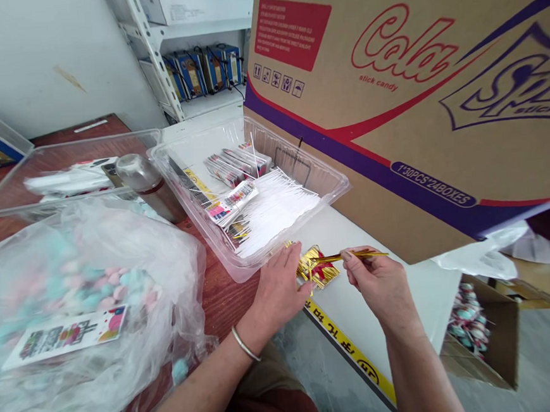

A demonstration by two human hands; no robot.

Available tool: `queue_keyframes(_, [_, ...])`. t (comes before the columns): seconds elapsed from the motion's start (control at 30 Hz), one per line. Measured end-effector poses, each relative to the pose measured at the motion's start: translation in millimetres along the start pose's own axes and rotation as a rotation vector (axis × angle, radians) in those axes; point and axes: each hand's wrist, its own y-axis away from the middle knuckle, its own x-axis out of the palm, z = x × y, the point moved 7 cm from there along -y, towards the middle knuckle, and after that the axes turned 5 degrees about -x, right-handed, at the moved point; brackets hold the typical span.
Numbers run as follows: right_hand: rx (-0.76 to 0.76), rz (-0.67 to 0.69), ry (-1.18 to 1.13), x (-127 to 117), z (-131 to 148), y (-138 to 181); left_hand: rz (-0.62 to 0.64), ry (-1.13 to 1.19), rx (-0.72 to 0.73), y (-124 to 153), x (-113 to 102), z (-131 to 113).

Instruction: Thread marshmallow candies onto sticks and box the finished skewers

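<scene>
Right hand (pixel 379 283): we pinched gold ties (pixel 373 254)!
Left hand (pixel 279 285): touched packet (pixel 326 272); grip, we couldn't tell.
Carton (pixel 323 94): got cut off.

Bright, probably motion blur at left

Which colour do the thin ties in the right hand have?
The thin ties are shiny gold; the head view shows them best.

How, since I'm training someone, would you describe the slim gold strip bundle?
In front of the large brown cardboard carton, find the bare right hand. It pinches the bundle: straight and narrow, unlike the wide gold cluster by the left hand.
</scene>
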Motion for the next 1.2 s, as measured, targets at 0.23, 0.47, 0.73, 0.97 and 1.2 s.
queue_keyframes(0.23, [-0.068,0.316,-0.041,34,33,13,0.106,0.232,0.029,1,-5,-33])
queue_keyframes(0.47, [-0.358,0.047,0.088,18,51,9,0.393,0.723,-0.316,16,14,-10])
queue_keyframes(0.73, [-0.504,0.447,0.114,57,57,43,0.537,1.151,-0.440,32,19,-22])
queue_keyframes(0.97, [-0.507,0.447,0.112,59,53,53,0.491,1.452,-0.580,35,21,-20])
queue_keyframes(1.2, [-0.270,-0.025,0.098,31,42,63,0.310,1.812,-0.755,38,21,-2])
